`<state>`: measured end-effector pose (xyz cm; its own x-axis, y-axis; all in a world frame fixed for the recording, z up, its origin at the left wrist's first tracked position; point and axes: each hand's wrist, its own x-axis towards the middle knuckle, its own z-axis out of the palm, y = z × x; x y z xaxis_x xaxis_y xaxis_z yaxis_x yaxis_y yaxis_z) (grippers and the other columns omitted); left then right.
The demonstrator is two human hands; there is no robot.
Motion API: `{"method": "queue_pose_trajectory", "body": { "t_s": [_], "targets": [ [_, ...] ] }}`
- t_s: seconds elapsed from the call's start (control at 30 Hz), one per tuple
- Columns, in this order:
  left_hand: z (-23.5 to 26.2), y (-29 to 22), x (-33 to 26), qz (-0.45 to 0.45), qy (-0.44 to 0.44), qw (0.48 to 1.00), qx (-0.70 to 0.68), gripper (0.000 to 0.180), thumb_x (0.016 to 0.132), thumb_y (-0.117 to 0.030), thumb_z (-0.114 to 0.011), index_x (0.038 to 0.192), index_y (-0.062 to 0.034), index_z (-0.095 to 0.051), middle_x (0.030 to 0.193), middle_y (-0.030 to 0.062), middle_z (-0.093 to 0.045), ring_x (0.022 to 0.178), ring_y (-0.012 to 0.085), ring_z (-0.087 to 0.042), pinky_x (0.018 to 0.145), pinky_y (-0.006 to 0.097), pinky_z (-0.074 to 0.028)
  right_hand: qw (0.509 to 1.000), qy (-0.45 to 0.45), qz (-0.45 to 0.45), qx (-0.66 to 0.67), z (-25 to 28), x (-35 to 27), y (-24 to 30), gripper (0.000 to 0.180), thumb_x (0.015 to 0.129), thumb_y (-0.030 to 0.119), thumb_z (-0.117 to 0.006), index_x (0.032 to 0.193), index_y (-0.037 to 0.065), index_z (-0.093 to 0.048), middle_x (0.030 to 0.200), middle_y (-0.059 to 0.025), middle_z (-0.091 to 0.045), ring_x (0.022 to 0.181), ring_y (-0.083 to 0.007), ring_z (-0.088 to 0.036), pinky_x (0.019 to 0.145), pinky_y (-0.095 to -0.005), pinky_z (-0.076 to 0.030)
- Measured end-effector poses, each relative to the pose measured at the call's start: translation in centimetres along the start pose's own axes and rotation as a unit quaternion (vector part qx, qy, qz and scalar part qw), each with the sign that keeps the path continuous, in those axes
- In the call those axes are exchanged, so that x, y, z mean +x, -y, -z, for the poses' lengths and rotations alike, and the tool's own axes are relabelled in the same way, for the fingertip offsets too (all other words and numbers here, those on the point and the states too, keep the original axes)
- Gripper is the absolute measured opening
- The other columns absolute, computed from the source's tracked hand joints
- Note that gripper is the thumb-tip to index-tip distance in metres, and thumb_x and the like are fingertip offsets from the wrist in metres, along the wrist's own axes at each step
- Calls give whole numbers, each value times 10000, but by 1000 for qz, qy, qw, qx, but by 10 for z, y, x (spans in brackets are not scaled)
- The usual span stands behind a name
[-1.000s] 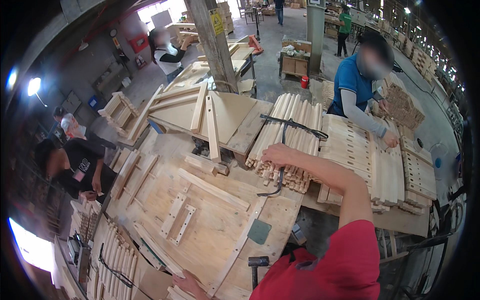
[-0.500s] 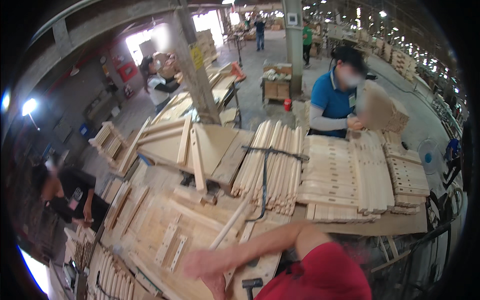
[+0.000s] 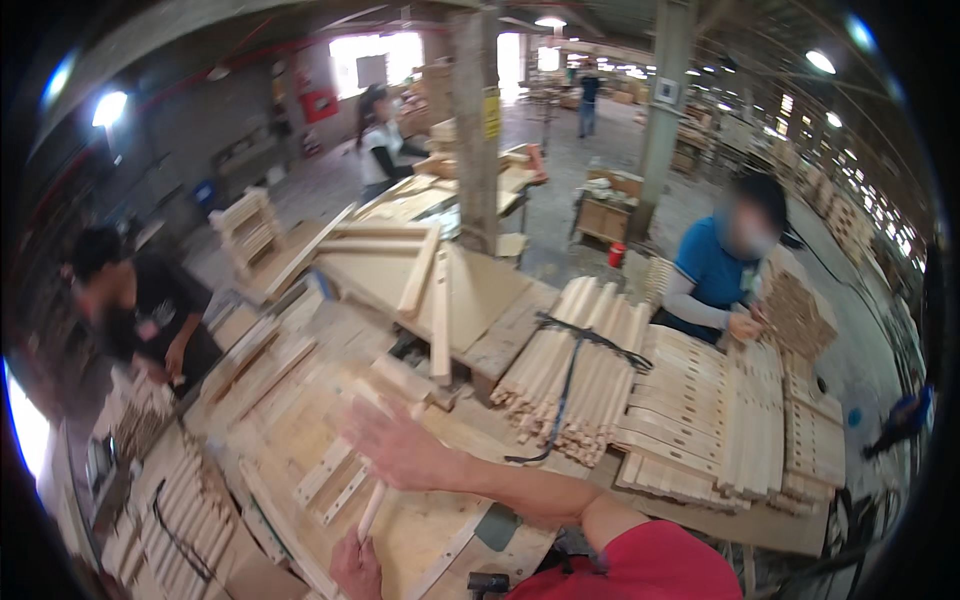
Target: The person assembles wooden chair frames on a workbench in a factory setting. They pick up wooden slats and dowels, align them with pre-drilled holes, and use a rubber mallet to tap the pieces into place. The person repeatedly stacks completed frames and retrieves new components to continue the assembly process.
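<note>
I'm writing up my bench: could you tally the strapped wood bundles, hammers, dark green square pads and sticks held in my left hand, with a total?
Strapped wood bundles: 2 (right-hand bundle, lower-left bundle)
Hammer: 1
Dark green pad: 1
Stick in left hand: 1
Total: 5

Short red sleeve [image 3: 668, 568], bare fingers [image 3: 370, 428]

Left grip [image 3: 357, 564] around wooden rod [image 3: 373, 508]; right grip [image 3: 398, 446] blurred, fingers extended, above workbench [image 3: 425, 530].
</note>
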<state>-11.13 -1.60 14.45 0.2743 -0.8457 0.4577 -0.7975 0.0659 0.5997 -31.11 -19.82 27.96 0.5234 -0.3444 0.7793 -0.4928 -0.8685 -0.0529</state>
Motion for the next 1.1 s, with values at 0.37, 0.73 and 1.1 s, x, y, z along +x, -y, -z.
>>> {"method": "queue_pose_trajectory", "body": {
  "t_s": [0.37,0.73,1.1],
  "targets": [
    [9,118,-32,188,-116,932,288,603,852,-274,-784,1396,-93,-596,1285,272,-566,1155,422,-589,975,517,-471,908,376,55,178,-204,-50,-44,223,897,287,-691,1096,198,-737,989,-104,-715,916,-346,-680,750,-484,-537],
    [-12,156,-67,315,17,933,174,714,895,-246,-726,1546,-190,-438,1057,164,-600,853,376,-651,689,473,-543,877,377,-23,296,-292,-94,-35,311,839,189,-733,1142,123,-757,1047,-115,-719,966,-335,-676,842,-443,-549],
    [-15,157,-64,319,28,924,210,672,901,-238,-710,1521,-123,-477,1050,167,-616,839,379,-646,713,469,-530,869,368,-22,330,-297,-97,-39,273,874,213,-695,1129,124,-731,1033,-86,-705,975,-312,-667,832,-441,-539]
  ]
}}
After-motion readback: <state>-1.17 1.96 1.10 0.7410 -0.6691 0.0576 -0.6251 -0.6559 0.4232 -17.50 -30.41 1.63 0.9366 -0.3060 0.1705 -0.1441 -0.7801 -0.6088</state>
